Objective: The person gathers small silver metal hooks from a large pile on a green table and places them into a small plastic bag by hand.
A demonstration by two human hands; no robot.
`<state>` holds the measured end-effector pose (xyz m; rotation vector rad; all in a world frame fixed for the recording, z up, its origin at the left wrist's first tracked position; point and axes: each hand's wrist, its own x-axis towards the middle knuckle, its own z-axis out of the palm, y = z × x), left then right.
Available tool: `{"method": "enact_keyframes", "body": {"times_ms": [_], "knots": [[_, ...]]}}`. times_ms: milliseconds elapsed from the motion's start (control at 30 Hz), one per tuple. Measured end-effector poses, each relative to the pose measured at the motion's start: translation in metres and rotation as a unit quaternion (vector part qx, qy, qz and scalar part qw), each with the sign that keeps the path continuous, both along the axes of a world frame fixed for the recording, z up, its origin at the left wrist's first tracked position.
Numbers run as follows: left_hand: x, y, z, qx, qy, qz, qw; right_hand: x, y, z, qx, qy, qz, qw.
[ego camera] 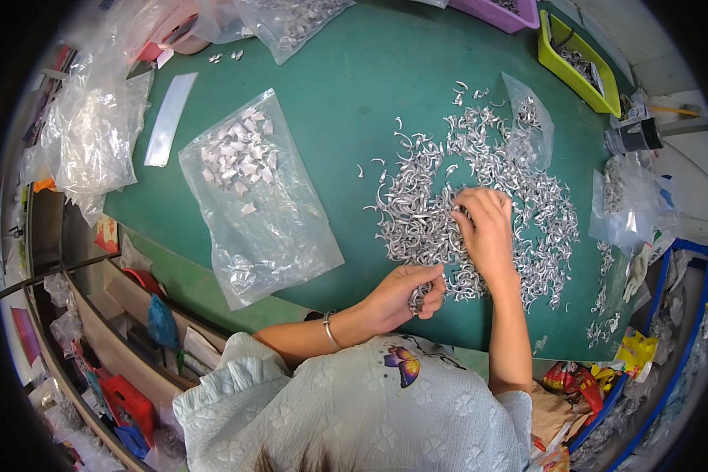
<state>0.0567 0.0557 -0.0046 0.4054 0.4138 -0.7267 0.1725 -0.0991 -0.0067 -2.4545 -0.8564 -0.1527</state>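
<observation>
A broad heap of small curved silvery metal pieces [413,218] lies on the green table [354,118]. My left hand [410,295], with a bangle at the wrist, is curled around several of these pieces at the heap's near edge. Over the middle of the heap is my right hand [484,227], its fingers bent down to the pieces; whether it grips any is hidden. To the left, a clear plastic bag [271,236] lies flat, with small pale angular pieces [242,153] on its upper part. Another small clear bag [531,130] with metal pieces rests at the heap's far right.
A pale flat strip [171,121] and crumpled plastic bags [85,130] lie at the left. At the far right stand a yellow-green basket [605,100] and a purple basket [507,20]. A bag of metal pieces [298,23] lies at the back. A blue-framed rack [664,360] stands at the right.
</observation>
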Motion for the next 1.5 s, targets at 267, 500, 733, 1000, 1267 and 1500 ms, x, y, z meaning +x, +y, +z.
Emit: {"method": "enact_keyframes", "body": {"times_ms": [267,500,733,1000,1267,1500], "knots": [[-0.004,-0.004,-0.010,0.017,-0.016,0.024,0.999,-0.037,-0.028,0.024,0.194,0.113,-0.139,0.964],[0.003,-0.003,0.002,0.035,-0.018,0.008,0.999,-0.060,-0.026,0.040,0.148,0.302,-0.103,0.936],[-0.007,-0.006,-0.015,0.004,-0.040,-0.012,0.999,-0.040,-0.025,0.037,0.145,0.154,-0.152,0.966],[-0.006,-0.004,-0.006,-0.011,-0.027,-0.043,0.999,-0.027,-0.015,0.010,-0.089,0.033,-0.093,0.991],[-0.003,-0.002,-0.001,0.130,-0.137,-0.066,0.980,-0.026,-0.031,0.021,-0.075,0.063,-0.048,0.994],[0.005,0.006,-0.004,0.145,-0.172,-0.090,0.970,-0.037,-0.043,0.021,0.036,0.067,-0.154,0.985]]}}
